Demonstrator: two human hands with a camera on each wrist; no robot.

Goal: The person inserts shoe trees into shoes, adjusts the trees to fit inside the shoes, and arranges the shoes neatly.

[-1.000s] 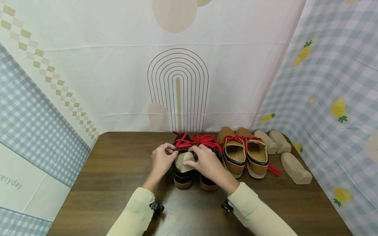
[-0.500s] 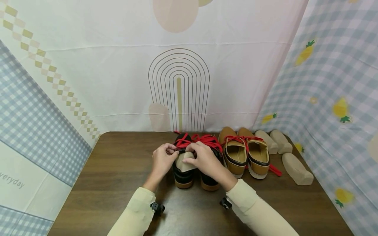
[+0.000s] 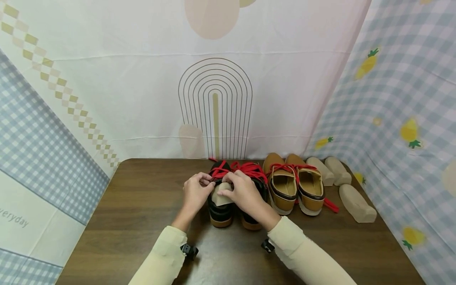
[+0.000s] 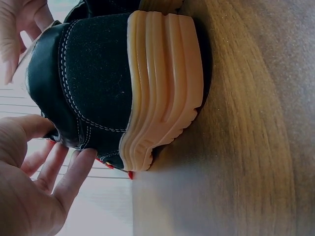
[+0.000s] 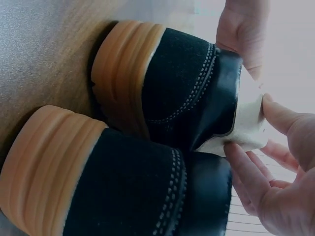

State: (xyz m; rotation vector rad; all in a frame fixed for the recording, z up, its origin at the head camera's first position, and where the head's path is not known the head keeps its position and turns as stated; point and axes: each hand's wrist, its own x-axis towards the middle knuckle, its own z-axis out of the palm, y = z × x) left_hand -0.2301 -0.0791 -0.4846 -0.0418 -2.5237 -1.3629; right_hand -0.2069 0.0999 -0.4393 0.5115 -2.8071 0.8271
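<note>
A black shoe [image 3: 221, 217] with red laces [image 3: 221, 171] and a tan sole stands upright at the table's back middle. Its opening holds a beige shoe insert [image 5: 251, 115], the front part hidden inside. My right hand [image 3: 246, 192] pinches the insert's upper end between thumb and fingers. On the shoe's left side, my left hand [image 3: 196, 190] grips the collar, thumb at the rim and fingers along the outside, as the left wrist view shows. The second black shoe [image 5: 123, 182] stands close on the right, partly behind my right forearm in the head view.
To the right stand two tan shoes [image 3: 310, 204] with red laces. Beyond them lie three more beige inserts [image 3: 356, 204], one nearer the table's right edge. Patterned cloth [image 3: 149, 99] hangs behind and beside the wooden table [image 3: 149, 206].
My right hand has shifted slightly left and forward with the insert, less of which shows above the shoe. The left hand stays at the collar.
</note>
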